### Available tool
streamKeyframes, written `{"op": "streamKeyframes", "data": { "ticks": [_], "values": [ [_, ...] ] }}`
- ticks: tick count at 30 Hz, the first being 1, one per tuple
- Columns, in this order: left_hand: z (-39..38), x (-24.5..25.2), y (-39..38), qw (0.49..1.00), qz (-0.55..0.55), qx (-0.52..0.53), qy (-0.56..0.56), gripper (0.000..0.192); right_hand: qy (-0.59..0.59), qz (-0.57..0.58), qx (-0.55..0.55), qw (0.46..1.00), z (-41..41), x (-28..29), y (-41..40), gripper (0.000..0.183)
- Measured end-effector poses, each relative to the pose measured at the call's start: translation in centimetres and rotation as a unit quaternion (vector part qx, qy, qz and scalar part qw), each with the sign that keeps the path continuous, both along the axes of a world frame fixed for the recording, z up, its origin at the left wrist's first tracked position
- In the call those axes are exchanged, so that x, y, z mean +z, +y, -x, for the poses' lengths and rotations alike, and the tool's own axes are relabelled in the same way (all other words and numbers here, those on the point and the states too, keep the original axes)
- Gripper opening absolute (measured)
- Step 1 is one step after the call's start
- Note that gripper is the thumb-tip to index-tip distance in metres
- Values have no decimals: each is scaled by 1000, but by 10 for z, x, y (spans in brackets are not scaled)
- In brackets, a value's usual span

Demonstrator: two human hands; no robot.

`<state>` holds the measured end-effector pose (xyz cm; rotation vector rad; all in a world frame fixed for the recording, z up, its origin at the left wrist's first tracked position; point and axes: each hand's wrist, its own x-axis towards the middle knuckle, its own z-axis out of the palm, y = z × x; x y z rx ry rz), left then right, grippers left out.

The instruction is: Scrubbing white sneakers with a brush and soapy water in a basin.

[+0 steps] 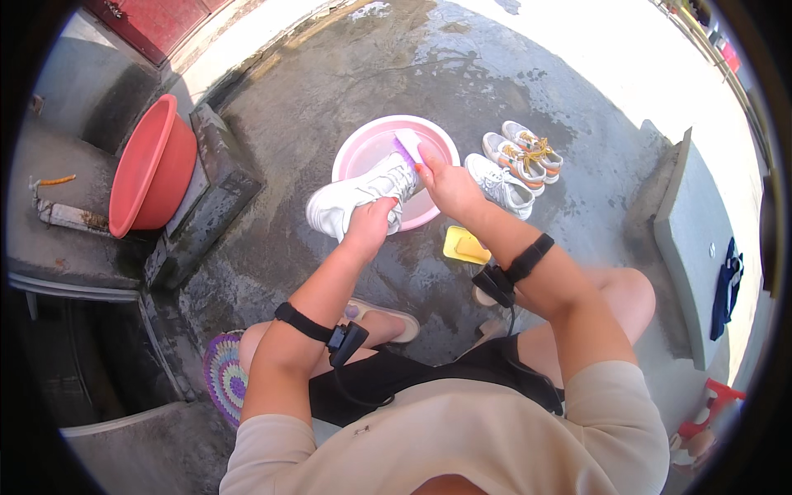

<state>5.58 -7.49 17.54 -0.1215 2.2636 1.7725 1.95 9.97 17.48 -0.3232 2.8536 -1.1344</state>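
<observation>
My left hand [369,224] grips a white lace-up sneaker [334,201] by its side, its toe pointing left. In my right hand [447,182] is a white-backed scrub brush [408,141] with purple bristles. The bristles touch or nearly touch the sneaker near its laces and opening; I cannot tell which. Both are held over a round pink basin [450,137] on the ground, partly hidden by the sneaker and my hands. To the right of the basin lies another white sneaker [500,185].
Beyond it stands a pair of grey-and-white sneakers [516,154] with yellow laces. A yellow soap dish [455,238] holds a soap bar [471,249] near my right forearm. A red basin [162,167] leans on a concrete ledge [219,192] at left. A grey slab [687,235] stands right.
</observation>
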Motion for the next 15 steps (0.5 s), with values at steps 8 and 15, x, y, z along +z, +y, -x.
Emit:
{"op": "streamKeyframes", "data": {
  "ticks": [8, 15],
  "values": [
    [10, 10, -51, 966, 148, -92, 192, 37, 36, 60, 49, 996, 7, 21, -37, 47],
    [17, -6, -68, 950, 142, -89, 265, 40, 28, 15, 75, 997, 16, 26, -61, 49]
  ]
}}
